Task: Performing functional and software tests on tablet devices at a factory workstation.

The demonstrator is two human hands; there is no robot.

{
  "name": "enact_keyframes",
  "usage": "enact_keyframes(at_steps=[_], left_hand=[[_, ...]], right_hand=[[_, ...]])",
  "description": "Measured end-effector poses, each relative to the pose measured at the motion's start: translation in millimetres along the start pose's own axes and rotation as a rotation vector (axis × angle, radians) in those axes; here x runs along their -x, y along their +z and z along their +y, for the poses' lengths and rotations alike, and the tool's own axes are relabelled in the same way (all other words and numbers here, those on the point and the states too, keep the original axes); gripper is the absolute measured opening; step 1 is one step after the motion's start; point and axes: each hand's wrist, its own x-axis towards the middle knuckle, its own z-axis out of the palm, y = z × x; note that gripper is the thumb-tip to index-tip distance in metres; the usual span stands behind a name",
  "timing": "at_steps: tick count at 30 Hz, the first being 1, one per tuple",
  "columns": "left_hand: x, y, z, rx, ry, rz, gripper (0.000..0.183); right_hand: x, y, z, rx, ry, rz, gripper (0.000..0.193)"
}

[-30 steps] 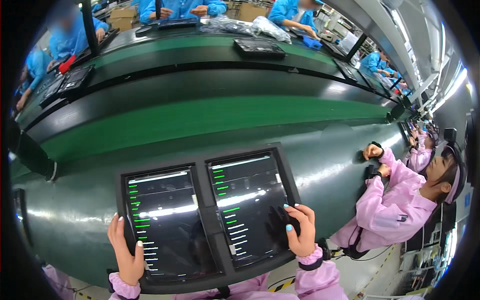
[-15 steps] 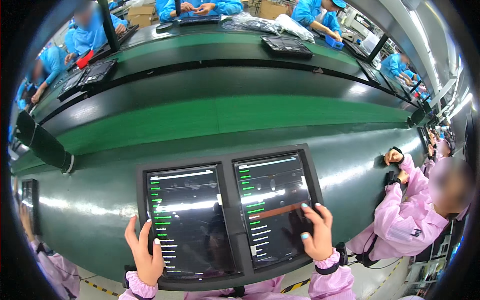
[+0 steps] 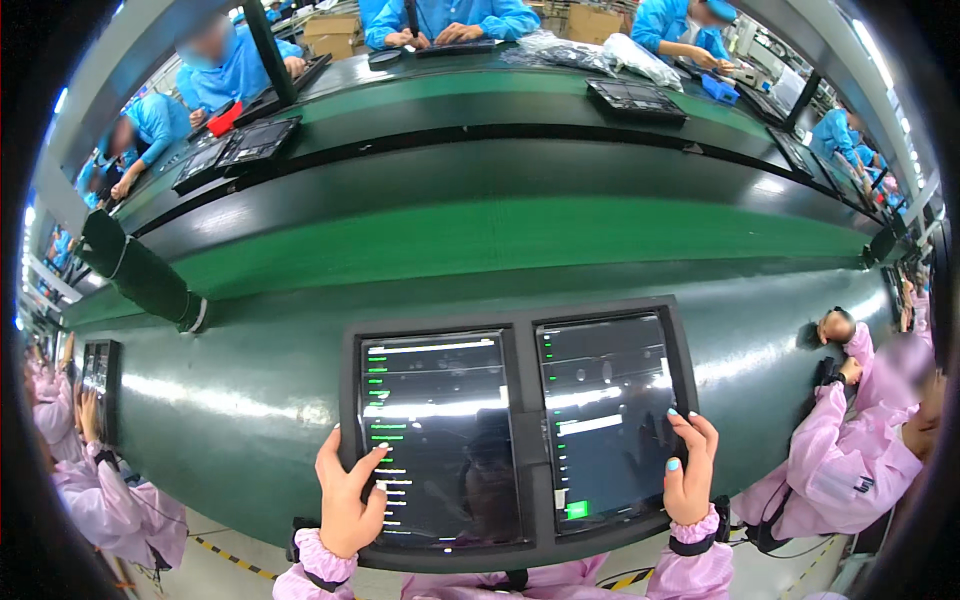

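Two tablets with dark, lit screens lie side by side in a black two-bay tray in front of me. The left tablet shows a list in green and white text. On the right tablet are a white bar and a small green box. My left hand is open over the tray's left rim, its index finger at the left screen's list; whether it touches the glass I cannot tell. My right hand is at the right edge of the tray, fingers apart, holding nothing, fingertips by the right screen's border.
The tray rests on a dark green bench. A green-wrapped post rises at the left. Co-workers in pink sit on both sides, with a dark device at left. Across a raised ledge, people in blue work among opened devices.
The right screen went from a list with an orange row to a page with a white bar and green box. My left index finger moved onto the list area. The view swung left.
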Motion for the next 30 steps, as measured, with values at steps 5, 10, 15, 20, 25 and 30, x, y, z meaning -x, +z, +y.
enact_keyframes(at_steps=[5,10,15,20,25,30], left_hand=[[1,-1,-4,0.139,-0.031,0.015,0.061],[-1,1,0,0.106,-0.042,0.085,0.059],[-18,-13,11,-0.171,0.35,0.008,0.046],[-45,4,59,-0.214,0.736,-0.279,0.037],[-59,32,66,-0.211,1.002,-0.336,0.032],[-67,42,65,-0.154,1.034,-0.329,0.026]], right_hand=[[0,2,-2,0.01,-0.013,0.034,0.033],[-2,0,-5,-0.018,0.001,0.056,0.032],[0,9,-11,0.053,0.122,0.175,0.026],[-8,12,-18,0.4,0.104,0.137,0.031],[-5,29,-14,0.6,0.058,0.142,0.044],[-9,31,-17,0.55,0.087,0.165,0.039]])
